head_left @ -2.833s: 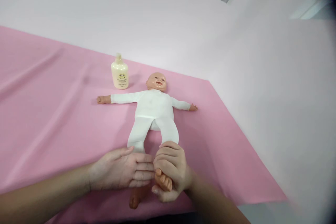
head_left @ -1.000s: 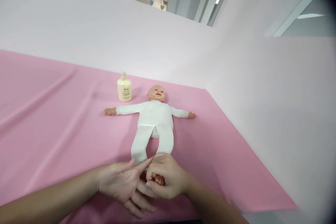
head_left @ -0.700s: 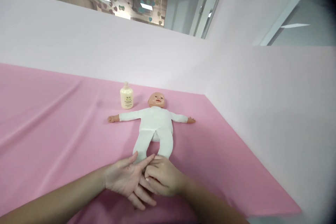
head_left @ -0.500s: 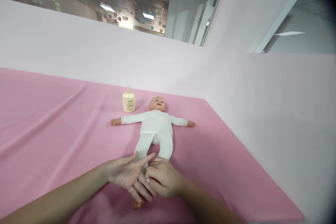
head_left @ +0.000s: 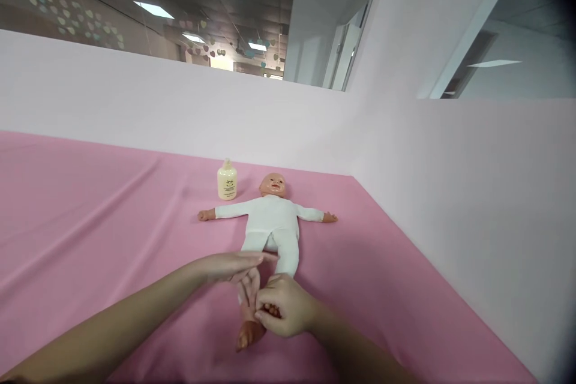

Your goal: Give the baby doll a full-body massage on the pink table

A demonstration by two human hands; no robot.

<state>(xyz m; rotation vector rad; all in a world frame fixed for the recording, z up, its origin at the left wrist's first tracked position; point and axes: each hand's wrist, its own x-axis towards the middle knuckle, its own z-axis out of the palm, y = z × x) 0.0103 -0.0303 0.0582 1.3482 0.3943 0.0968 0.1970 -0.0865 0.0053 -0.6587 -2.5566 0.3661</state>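
A baby doll (head_left: 272, 216) in a white long-sleeved suit lies on its back, arms spread, feet toward me. My right hand (head_left: 285, 305) is closed around one of its feet, with the small toes (head_left: 272, 310) showing between my fingers. My left hand (head_left: 234, 270) is over the doll's lower legs, fingers stretched out and apart, next to my right hand. Whether it touches the leg, I cannot tell. The doll's other foot (head_left: 249, 336) lies bare below my left hand. A cream pump bottle (head_left: 227, 183) stands upright left of the doll's head.
A pink sheet (head_left: 112, 234) with a few folds covers the surface under the doll. White walls (head_left: 180, 114) meet in a corner behind and to the right. Above them, a wide glass panel (head_left: 180, 30) shows ceiling lights and heart-shaped decorations.
My left hand has turned from palm up to nearly edge-on and lifted slightly, uncovering the doll's foot. My right hand stays closed in about the same place. The view has tilted up a little.
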